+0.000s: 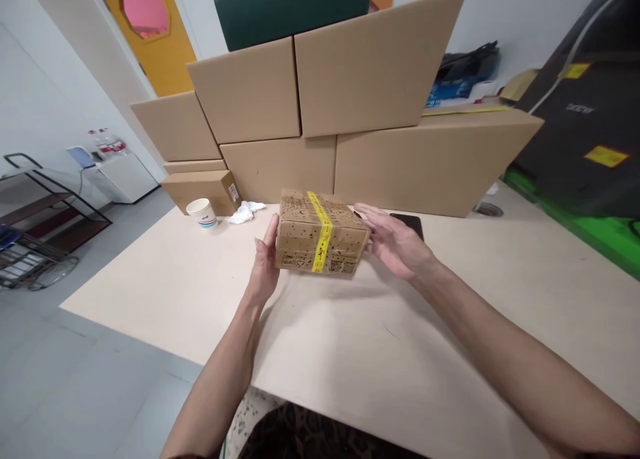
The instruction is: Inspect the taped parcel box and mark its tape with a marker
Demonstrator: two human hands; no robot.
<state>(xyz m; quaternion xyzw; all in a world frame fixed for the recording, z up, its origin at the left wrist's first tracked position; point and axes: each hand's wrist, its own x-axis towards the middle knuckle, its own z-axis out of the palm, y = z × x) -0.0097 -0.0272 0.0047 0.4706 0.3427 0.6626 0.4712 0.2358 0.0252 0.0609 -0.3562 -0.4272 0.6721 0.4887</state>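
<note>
A small cardboard box (300, 236) with dark speckles and printed symbols has a strip of yellow tape (323, 236) running over its top and front. It is tilted and seems raised a little above the table, with a shadow beneath. My left hand (266, 266) presses against its left side, thumb toward me. On the opposite side, my right hand (395, 242) bears on the right end with fingers stretched out. The box is held between the two hands. Just behind my right hand lies a flat black object (411, 224), partly covered.
Large cardboard boxes (370, 72) are stacked along the table's back, with a dark green box (300, 9) on top. A paper cup (202, 214) and crumpled tissue (246, 211) stand at the left. The pale table (150, 286) has its left edge beside the floor.
</note>
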